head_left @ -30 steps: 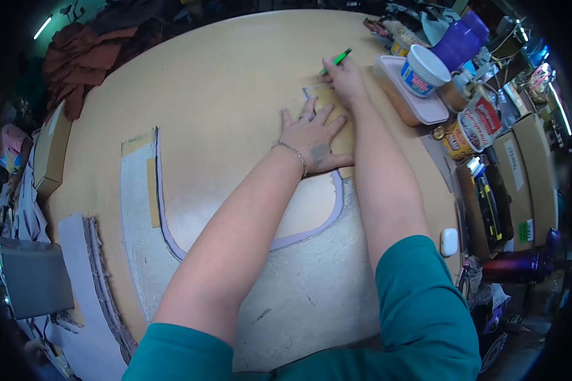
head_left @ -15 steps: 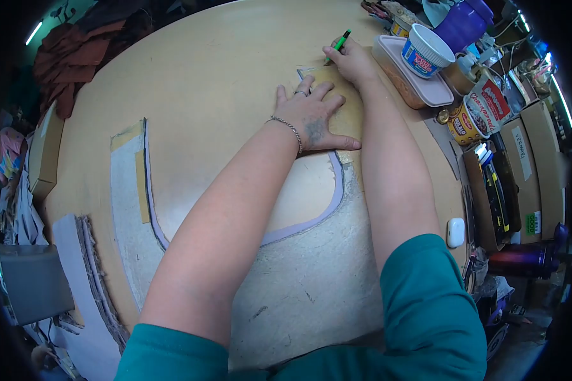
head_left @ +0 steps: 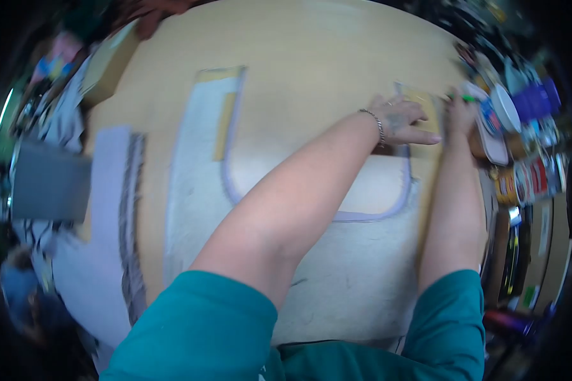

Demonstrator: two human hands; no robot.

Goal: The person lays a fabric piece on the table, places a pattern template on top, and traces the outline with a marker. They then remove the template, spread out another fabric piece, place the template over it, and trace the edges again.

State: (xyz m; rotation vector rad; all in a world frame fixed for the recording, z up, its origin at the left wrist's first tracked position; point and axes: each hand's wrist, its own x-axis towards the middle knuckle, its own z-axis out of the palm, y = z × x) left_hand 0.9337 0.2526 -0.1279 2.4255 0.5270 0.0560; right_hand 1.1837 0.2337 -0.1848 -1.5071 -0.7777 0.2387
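Note:
A large U-shaped pale grey panel with a purple edge lies flat before me. Its right arm ends in a tan patch. Over that end is my left hand, fingers apart and the thumb pointing right, holding nothing; whether it presses on the panel is blurred. Just right of the patch, my right hand is closed on a green pen with its end pointing right. The pen's tip cannot be made out.
Along the right edge stand a white tub, a purple container, a yellow cup and cardboard boxes. To the left lie a lilac piece with frayed edge, a grey box and a cardboard box.
The camera view has turned, so the panel and both hands appear farther right. The pen in my right hand has tipped from steep to nearly level in view.

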